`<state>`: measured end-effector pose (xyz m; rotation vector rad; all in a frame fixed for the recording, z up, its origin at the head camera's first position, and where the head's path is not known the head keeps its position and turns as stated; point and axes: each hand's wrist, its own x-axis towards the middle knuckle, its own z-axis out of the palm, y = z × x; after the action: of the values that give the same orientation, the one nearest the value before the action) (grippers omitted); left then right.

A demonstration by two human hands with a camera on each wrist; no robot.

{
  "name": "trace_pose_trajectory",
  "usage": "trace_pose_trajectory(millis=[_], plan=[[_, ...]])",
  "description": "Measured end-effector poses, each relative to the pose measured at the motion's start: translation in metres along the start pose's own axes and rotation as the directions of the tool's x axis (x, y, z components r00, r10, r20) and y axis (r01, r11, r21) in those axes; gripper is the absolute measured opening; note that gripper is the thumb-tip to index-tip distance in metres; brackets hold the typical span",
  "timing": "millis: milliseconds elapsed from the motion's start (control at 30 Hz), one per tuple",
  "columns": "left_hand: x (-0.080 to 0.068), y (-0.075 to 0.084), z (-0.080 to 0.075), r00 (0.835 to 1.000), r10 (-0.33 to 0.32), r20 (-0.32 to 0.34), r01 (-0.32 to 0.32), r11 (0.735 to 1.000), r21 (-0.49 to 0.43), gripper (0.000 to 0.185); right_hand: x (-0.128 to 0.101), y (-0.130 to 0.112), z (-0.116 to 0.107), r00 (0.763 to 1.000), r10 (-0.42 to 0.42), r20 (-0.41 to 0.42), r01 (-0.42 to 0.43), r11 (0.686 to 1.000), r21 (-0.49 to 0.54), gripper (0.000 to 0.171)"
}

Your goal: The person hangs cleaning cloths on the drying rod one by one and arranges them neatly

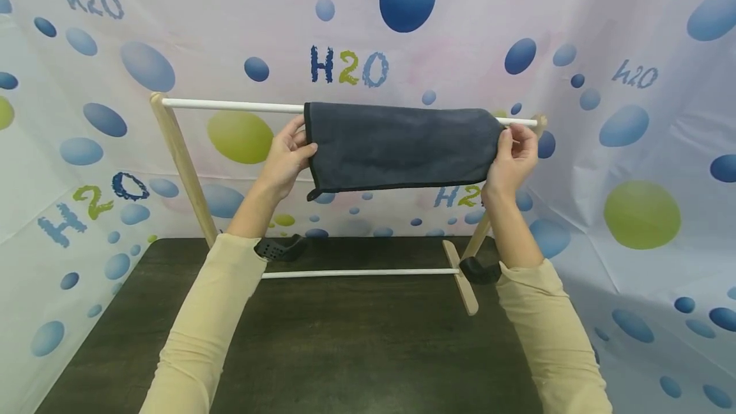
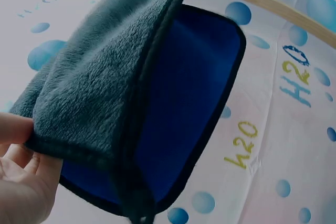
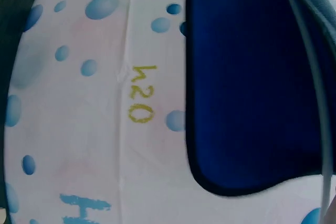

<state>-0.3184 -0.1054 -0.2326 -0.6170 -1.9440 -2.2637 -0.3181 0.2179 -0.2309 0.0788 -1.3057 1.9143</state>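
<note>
Bubbly blue and green spots and "H2O" letters cover the cloth walls (image 1: 632,30) all around a dark table (image 1: 345,350). On the table stands a wooden rack (image 1: 183,165) with a white top rod (image 1: 230,106) running from left to right. A dark gray towel (image 1: 402,145) hangs folded over that rod, more toward the right end, with one half in front and one half behind. Its long side lies along the rod, left to right, and its short sides hang straight down. The left hand (image 1: 287,158) pinches the left edge of the towel, thumb on the front layer, as the left wrist view shows. The right hand (image 1: 512,158) has its fingers curled at the right edge, up close to the rod; it looks like a pinch on the towel there. Each hand is at its own end, so neither one is nearer; the towel lies stretched between them. The fuzzy gray side faces out and the inside looks blue. A thin white bar (image 1: 356,272) sits low on the rack, near the table.
</note>
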Motion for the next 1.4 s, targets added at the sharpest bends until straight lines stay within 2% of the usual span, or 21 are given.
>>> trace_pose_trajectory(millis=[33,100,167,233,300,367,467,533,633,767,833,1033,1200,1300,1400], plan=[[0.0,0.001,0.001,1.0,0.012,-0.006,-0.012,1.0,-0.012,0.053,-0.001,0.0,0.001,0.999,-0.038,-0.023,0.037,0.999,-0.027,0.013],[0.001,0.001,0.001,0.999,0.029,-0.026,-0.03,0.999,-0.023,0.052,-0.003,0.002,0.001,1.0,-0.021,0.0,0.02,0.998,-0.06,0.012],[0.001,0.0,0.001,0.998,0.033,-0.054,-0.033,0.999,-0.006,0.052,-0.005,0.004,-0.001,0.997,0.057,0.057,-0.051,0.995,-0.089,0.015],[0.001,0.0,-0.001,0.996,0.028,-0.082,-0.027,1.0,0.011,0.052,-0.005,0.005,-0.005,0.982,0.15,0.119,-0.137,0.984,-0.115,0.023],[0.0,-0.001,-0.003,0.994,0.025,-0.106,-0.022,0.999,0.032,0.052,-0.005,0.005,-0.011,0.948,0.246,0.203,-0.223,0.966,-0.131,0.03],[0.0,-0.003,-0.005,0.991,0.03,-0.128,-0.024,0.999,0.046,0.051,-0.003,0.003,-0.015,0.901,0.32,0.292,-0.28,0.945,-0.171,0.03],[-0.002,-0.006,-0.007,0.99,0.036,-0.139,-0.028,0.998,0.062,0.049,-0.001,0.0,-0.019,0.833,0.367,0.414,-0.284,0.926,-0.249,0.024],[-0.004,-0.007,-0.008,0.992,0.034,-0.125,-0.025,0.997,0.078,0.048,0.001,-0.002,-0.019,0.814,0.363,0.453,-0.244,0.922,-0.299,0.02],[-0.006,-0.009,-0.009,0.995,0.031,-0.093,-0.023,0.996,0.091,0.05,0.004,-0.004,-0.015,0.815,0.312,0.489,-0.173,0.935,-0.308,0.018],[-0.005,-0.008,-0.009,0.996,0.044,-0.075,-0.037,0.995,0.095,0.053,0.007,-0.005,-0.008,0.846,0.199,0.495,-0.079,0.964,-0.253,0.033],[-0.004,-0.007,-0.01,0.996,0.045,-0.08,-0.037,0.994,0.101,0.052,0.005,-0.003,-0.008,0.855,0.173,0.489,-0.048,0.965,-0.258,0.04],[-0.005,-0.004,-0.01,0.991,0.031,-0.128,-0.018,0.995,0.102,0.05,-0.002,0.007,-0.016,0.86,0.187,0.474,-0.027,0.946,-0.324,0.042],[-0.006,-0.004,-0.012,0.981,0.041,-0.188,-0.021,0.994,0.109,0.047,-0.004,0.011,-0.018,0.866,0.172,0.47,0.001,0.938,-0.346,0.026],[-0.008,-0.008,-0.013,0.982,0.011,-0.189,0.013,0.992,0.126,0.048,-0.004,0.011,-0.02,0.859,0.187,0.477,0.012,0.923,-0.384,0.018],[-0.01,-0.014,-0.015,0.985,-0.019,-0.174,0.047,0.986,0.161,0.048,-0.004,0.011,-0.024,0.842,0.219,0.492,0.022,0.899,-0.437,0.022]])
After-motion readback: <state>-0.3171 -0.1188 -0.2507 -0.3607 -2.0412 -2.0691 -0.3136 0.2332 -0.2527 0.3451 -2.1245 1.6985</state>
